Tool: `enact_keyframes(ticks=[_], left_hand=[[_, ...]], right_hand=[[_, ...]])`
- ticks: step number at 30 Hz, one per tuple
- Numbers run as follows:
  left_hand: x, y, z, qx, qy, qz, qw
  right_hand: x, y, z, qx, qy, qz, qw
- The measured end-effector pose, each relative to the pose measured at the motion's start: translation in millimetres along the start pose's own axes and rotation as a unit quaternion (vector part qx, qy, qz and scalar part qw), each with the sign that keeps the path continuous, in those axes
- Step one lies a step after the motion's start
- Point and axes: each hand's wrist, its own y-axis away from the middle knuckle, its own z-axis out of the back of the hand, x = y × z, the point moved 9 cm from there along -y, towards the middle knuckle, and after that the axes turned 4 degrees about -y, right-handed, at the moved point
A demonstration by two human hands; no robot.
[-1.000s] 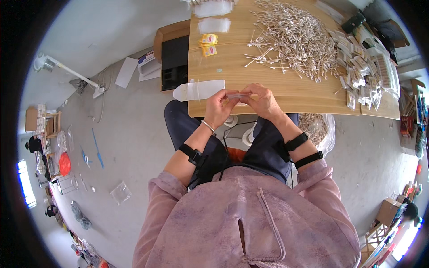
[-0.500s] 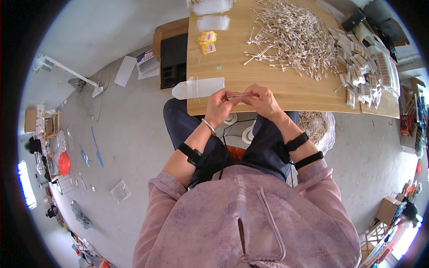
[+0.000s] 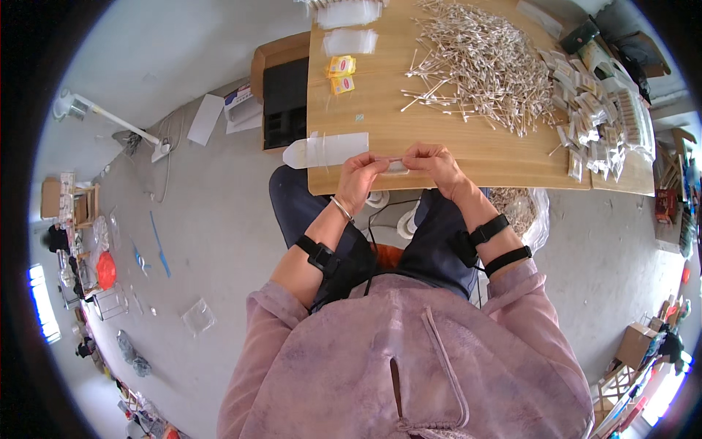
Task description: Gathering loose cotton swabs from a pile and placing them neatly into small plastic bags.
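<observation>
Both hands meet over the table's near edge, fingers pinched on a small whitish plastic packet (image 3: pixel 395 167) stretched between them. My left hand (image 3: pixel 360 179) grips its left end and my right hand (image 3: pixel 437 170) its right end. The fingers cover much of it, and its contents are too small to tell. Just left of my left hand lies a white card with a pointed end (image 3: pixel 344 148). Beyond my right hand spreads a large heap of cotton swabs (image 3: pixel 486 66). Filled clear packets of swabs (image 3: pixel 591 110) are piled to its right.
Yellow paper slips (image 3: pixel 341 67) and stacks of clear bags (image 3: pixel 349 42) lie on the table's (image 3: pixel 380 88) left side. An open cardboard box with a black inside (image 3: pixel 285 95) stands beside it. Below the right edge is a clear bag of swabs (image 3: pixel 519 208).
The packet between my hands has tilted, so more of its whitish face shows. My fingers stay pinched on its ends, and both hands have shifted slightly.
</observation>
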Motion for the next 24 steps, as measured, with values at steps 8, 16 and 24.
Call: enact_keyframes(ticks=[8, 16, 24], left_hand=[[-1.9, 3.0, -1.3, -0.007, -0.052, -0.038, 0.998], [-13.4, -0.8, -4.6, -0.075, -0.096, -0.06, 0.991], [2.8, -1.5, 7.0, 0.007, -0.1, -0.027, 0.995]], right_hand=[[2.7, 5.7, -5.4, 0.009, 0.018, 0.015, 1.0], [23.0, 7.8, -4.0, -0.065, 0.046, 0.108, 0.991], [5.9, 10.1, -4.8, -0.004, 0.001, 0.071, 0.997]])
